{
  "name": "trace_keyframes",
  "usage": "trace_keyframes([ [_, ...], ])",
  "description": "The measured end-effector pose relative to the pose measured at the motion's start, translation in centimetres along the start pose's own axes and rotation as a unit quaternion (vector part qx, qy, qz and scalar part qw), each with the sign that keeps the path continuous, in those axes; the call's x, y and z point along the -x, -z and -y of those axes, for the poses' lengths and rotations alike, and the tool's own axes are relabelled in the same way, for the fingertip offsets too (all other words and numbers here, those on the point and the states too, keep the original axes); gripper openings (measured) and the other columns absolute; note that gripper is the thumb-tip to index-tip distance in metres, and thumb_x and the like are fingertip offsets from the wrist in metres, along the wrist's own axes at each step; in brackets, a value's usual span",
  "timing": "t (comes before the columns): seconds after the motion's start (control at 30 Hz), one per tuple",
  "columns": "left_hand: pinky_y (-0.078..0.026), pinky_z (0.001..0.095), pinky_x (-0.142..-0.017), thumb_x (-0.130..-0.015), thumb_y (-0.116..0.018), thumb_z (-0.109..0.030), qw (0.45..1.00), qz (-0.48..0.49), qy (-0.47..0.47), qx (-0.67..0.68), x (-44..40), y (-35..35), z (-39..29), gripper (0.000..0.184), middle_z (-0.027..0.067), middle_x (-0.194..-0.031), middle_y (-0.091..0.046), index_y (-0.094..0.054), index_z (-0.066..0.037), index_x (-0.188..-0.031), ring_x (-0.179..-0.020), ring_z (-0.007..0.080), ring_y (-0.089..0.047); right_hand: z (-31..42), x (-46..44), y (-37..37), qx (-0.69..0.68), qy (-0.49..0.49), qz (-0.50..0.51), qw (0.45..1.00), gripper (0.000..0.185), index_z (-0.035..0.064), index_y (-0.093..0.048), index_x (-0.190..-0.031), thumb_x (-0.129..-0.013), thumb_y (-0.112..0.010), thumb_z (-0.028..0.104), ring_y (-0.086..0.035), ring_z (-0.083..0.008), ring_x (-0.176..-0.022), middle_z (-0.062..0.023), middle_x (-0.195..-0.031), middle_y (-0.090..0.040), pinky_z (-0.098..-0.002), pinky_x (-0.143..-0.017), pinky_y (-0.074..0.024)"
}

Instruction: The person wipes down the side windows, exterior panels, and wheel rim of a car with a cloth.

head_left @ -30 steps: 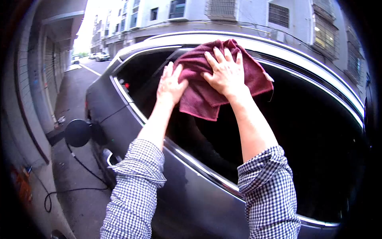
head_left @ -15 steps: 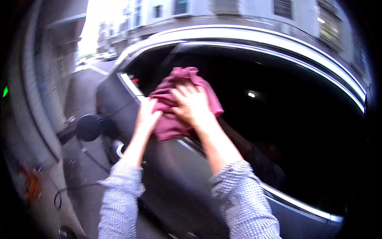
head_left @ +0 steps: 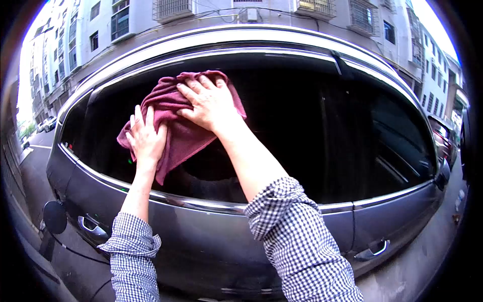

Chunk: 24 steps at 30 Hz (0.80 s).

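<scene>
Left hand [head_left: 147, 143], right hand [head_left: 211, 105]: open, fingers spread, pressing maroon cloth [head_left: 177, 142] to window [head_left: 282, 121]. Sliding would seemingly need even pressure.

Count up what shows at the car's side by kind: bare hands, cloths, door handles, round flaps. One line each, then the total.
Bare hands: 2 (left hand, right hand)
Cloths: 1 (dark red cloth)
Door handles: 2 (rear handle, front handle)
Round flaps: 1 (black flap)
Total: 6
</scene>
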State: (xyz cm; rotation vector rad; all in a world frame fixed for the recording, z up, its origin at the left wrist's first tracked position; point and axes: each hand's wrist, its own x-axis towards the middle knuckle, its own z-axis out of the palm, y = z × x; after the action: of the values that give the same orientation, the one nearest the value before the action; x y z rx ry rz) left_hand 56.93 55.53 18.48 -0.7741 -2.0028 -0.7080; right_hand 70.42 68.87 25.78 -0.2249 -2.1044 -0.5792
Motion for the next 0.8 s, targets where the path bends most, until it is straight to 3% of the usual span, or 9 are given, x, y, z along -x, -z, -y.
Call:
trace_keyframes([
  [0.1, -0.028, 0.0626, -0.100, -0.082, -0.057, -0.042, 0.998, -0.026, -0.051, -0.004, 0.4, 0.8, -6.0, 0.063, 0.0136, -0.147, -0.027, -0.040, -0.017, -0.138, -0.134, 0.0370, -0.027, -4.3, 3.4, 3.3, 0.022, -0.037, -0.004, 0.999, 0.067, 0.0236, -0.044, -0.137, -0.080, -0.054, 0.057, -0.039, -0.0239, -0.130, -0.0025, -0.142, -0.042, -0.0479, -0.108, -0.0250],
  [0.23, -0.024, 0.0657, -0.099, -0.080, -0.058, -0.048, 0.984, -0.059, -0.167, 0.018, 3.0, 1.5, -14.2, 0.066, 0.0168, -0.146, -0.027, -0.044, -0.015, -0.135, -0.134, 0.0392, -0.025, -10.8, 9.2, 7.1, 0.087, -0.084, 0.004, 0.993, 0.065, 0.0254, -0.043, -0.137, -0.080, -0.055, 0.055, -0.035, -0.0247, -0.133, -0.0023, -0.143, -0.041, -0.0512, -0.108, -0.0235],
  [0.3, -0.020, 0.0670, -0.101, -0.079, -0.059, -0.051, 0.977, -0.024, -0.201, 0.067, 4.4, 3.2, -18.1, 0.069, 0.0179, -0.147, -0.026, -0.044, -0.014, -0.135, -0.135, 0.0396, -0.022, -13.2, 12.2, 9.2, 0.127, -0.117, 0.020, 0.985, 0.066, 0.0248, -0.044, -0.137, -0.079, -0.056, 0.055, -0.035, -0.0248, -0.133, -0.0020, -0.142, -0.042, -0.0533, -0.106, -0.0239],
  [0.4, -0.017, 0.0663, -0.103, -0.077, -0.062, -0.049, 0.957, -0.013, -0.235, 0.170, 7.1, 3.5, -21.8, 0.072, 0.0185, -0.148, -0.021, -0.043, -0.013, -0.136, -0.136, 0.0389, -0.019, -15.6, 15.8, 10.5, 0.180, -0.082, -0.040, 0.979, 0.069, 0.0247, -0.042, -0.138, -0.078, -0.059, 0.054, -0.036, -0.0261, -0.131, -0.0020, -0.144, -0.038, -0.0547, -0.105, -0.0245],
  [0.6, -0.017, 0.0654, -0.104, -0.074, -0.064, -0.050, 0.909, 0.054, -0.352, 0.218, 14.1, 5.2, -20.4, 0.069, 0.0153, -0.148, -0.024, -0.047, -0.017, -0.133, -0.137, 0.0342, -0.020, -12.4, 25.1, 13.4, 0.147, -0.108, -0.038, 0.983, 0.077, 0.0157, -0.039, -0.140, -0.075, -0.065, 0.048, -0.034, -0.0311, -0.132, -0.0118, -0.145, -0.035, -0.0523, -0.108, -0.0205],
  [0.73, -0.020, 0.0580, -0.108, -0.072, -0.067, -0.041, 0.868, 0.088, -0.419, 0.251, 18.2, 5.2, -16.7, 0.055, 0.0084, -0.145, -0.036, -0.059, -0.020, -0.122, -0.133, 0.0250, -0.034, -6.7, 33.0, 14.2, 0.119, -0.184, 0.055, 0.974, 0.083, 0.0164, -0.038, -0.140, -0.066, -0.071, 0.034, -0.030, -0.0348, -0.133, -0.0132, -0.148, -0.028, -0.0517, -0.109, -0.0201],
  [0.8, -0.023, 0.0545, -0.108, -0.069, -0.070, -0.037, 0.858, 0.111, -0.427, 0.262, 19.3, 5.2, -15.2, 0.056, 0.0098, -0.138, -0.044, -0.059, -0.020, -0.121, -0.126, 0.0257, -0.042, -4.4, 35.4, 14.1, 0.104, -0.202, 0.054, 0.972, 0.079, 0.0159, -0.043, -0.137, -0.065, -0.071, 0.033, -0.036, -0.0338, -0.129, -0.0132, -0.145, -0.034, -0.0514, -0.107, -0.0244],
])
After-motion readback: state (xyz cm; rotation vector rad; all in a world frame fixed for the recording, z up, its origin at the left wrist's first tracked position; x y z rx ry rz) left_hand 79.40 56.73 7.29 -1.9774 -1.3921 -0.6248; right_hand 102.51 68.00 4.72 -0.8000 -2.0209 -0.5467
